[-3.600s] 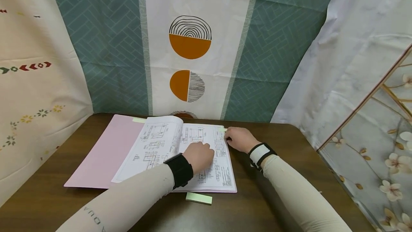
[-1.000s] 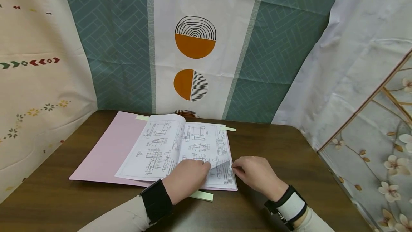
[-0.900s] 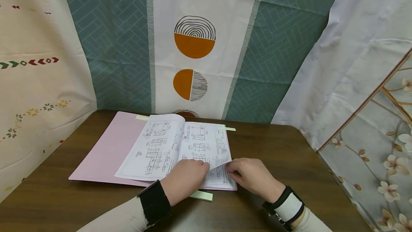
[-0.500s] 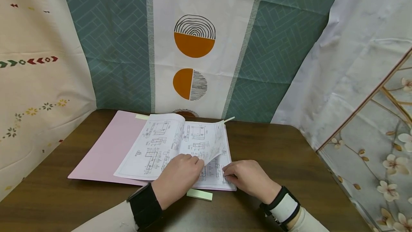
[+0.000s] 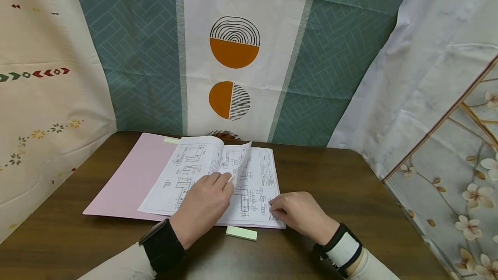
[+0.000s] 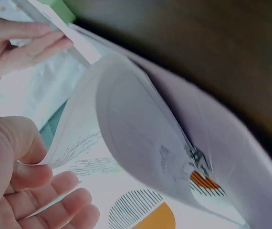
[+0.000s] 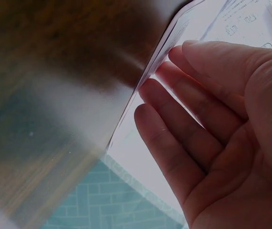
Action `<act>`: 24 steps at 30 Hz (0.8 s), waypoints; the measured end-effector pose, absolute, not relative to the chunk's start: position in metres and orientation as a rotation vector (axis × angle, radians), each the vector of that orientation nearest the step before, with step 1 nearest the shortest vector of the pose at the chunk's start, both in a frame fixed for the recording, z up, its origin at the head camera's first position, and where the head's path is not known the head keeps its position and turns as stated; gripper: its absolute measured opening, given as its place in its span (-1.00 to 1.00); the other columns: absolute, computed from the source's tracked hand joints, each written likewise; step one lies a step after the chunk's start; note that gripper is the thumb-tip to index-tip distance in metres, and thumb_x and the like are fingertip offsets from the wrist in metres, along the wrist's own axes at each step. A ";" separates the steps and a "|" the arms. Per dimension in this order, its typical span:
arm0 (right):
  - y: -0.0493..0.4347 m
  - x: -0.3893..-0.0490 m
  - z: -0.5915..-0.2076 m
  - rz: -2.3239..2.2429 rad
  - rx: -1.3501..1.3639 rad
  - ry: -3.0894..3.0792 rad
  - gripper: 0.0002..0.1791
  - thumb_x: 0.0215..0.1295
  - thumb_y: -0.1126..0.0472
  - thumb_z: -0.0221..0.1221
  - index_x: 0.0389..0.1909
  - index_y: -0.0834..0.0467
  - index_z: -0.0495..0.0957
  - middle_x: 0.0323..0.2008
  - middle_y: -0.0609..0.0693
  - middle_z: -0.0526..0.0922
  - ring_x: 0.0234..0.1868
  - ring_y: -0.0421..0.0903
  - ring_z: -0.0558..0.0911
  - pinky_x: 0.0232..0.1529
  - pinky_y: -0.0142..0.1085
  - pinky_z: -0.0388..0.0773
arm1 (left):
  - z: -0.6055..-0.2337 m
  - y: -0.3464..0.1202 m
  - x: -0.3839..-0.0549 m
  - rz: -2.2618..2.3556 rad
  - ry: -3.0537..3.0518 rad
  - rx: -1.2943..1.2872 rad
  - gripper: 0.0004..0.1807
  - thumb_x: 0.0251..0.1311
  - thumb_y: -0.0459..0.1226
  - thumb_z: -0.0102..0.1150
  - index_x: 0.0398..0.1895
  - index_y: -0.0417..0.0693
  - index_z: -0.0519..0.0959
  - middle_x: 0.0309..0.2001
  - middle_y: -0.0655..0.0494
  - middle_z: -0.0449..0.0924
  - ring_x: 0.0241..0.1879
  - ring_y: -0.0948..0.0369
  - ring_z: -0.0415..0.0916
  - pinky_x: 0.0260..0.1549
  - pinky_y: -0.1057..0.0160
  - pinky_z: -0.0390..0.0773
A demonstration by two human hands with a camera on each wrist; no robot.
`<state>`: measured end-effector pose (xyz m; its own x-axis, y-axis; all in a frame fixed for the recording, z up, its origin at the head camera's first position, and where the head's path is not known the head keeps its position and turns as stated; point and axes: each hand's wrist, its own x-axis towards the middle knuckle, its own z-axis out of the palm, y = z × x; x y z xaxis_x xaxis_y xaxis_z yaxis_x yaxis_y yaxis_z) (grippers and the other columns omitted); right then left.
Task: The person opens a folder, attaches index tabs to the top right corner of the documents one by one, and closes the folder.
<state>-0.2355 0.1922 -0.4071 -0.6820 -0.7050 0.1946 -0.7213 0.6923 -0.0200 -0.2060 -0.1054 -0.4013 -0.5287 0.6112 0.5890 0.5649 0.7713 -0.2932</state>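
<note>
A pink folder (image 5: 120, 185) lies spread on the table, with printed sheets of technical drawings (image 5: 254, 202) inside. My left hand (image 5: 204, 204) pinches one page (image 6: 78, 129) between thumb and index finger. That page is lifted and bends over toward the left, as the left wrist view shows from close by. At the lower right edge of the sheets, my right hand (image 5: 301, 215) touches the page beneath; in the right wrist view its fingers (image 7: 174, 148) reach along the edge, mostly straight. Another turned page (image 5: 161, 193) rests on the folder's left side.
A pad of pale green sticky notes (image 5: 241, 233) lies on the wooden table (image 5: 319, 172) just in front of the folder. One green tab (image 5: 171, 140) sticks out at the folder's top left. Patterned cloth (image 5: 233, 111) hangs behind the table.
My left hand has lifted the page and carried it leftward, uncovering the sheet below. The green tab at the upper right has swung out of sight. My right hand has moved down the right edge.
</note>
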 end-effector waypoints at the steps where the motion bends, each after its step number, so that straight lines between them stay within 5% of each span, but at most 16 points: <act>1: 0.192 -0.235 -0.407 0.140 1.158 -2.733 -0.82 0.28 0.23 0.60 -0.12 0.04 0.91 -0.07 -0.10 0.87 -0.04 -0.16 0.83 0.03 -0.17 0.76 | -0.400 -0.107 -0.206 0.094 -2.255 -0.864 -0.79 0.27 -0.45 0.52 -0.09 -0.32 0.72 0.01 -0.21 0.77 -0.07 -0.09 0.73 -0.12 0.01 0.76; 7: 0.192 -0.234 -0.408 0.128 1.162 -2.721 -0.82 0.28 0.23 0.60 -0.11 0.04 0.91 -0.07 -0.10 0.87 -0.05 -0.17 0.82 0.02 -0.17 0.76 | -0.398 -0.119 -0.209 0.102 -2.213 -0.838 -0.81 0.24 -0.44 0.49 -0.28 -0.24 0.60 -0.40 -0.05 0.60 -0.47 0.05 0.60 -0.52 0.18 0.52; 13: 0.191 -0.235 -0.409 0.111 1.173 -2.695 -0.85 0.31 0.22 0.58 -0.13 0.04 0.90 -0.11 -0.12 0.87 -0.12 -0.21 0.80 -0.03 -0.20 0.76 | -0.399 -0.132 -0.209 0.040 -2.182 -0.805 -0.64 0.23 -0.45 0.53 -0.24 -0.18 0.43 -0.49 0.01 0.41 -0.60 0.17 0.32 -0.58 0.25 0.24; 19: 0.191 -0.234 -0.409 0.114 1.165 -2.703 -0.87 0.32 0.20 0.58 -0.14 0.03 0.90 -0.14 -0.12 0.87 -0.21 -0.24 0.76 -0.09 -0.21 0.75 | -0.397 -0.135 -0.205 0.029 -2.187 -0.776 -0.49 0.16 -0.49 0.59 0.09 -0.20 0.51 -0.46 -0.03 0.49 -0.59 0.12 0.43 -0.59 0.22 0.35; 24: 0.190 -0.235 -0.409 0.118 1.169 -2.695 -0.88 0.32 0.21 0.57 -0.15 0.03 0.90 -0.16 -0.13 0.86 -0.25 -0.26 0.72 -0.11 -0.23 0.74 | -0.393 -0.135 -0.196 0.135 -2.331 -0.694 -0.54 0.07 -0.49 0.63 0.04 -0.29 0.66 -0.53 -0.09 0.59 -0.62 0.07 0.52 -0.64 0.16 0.47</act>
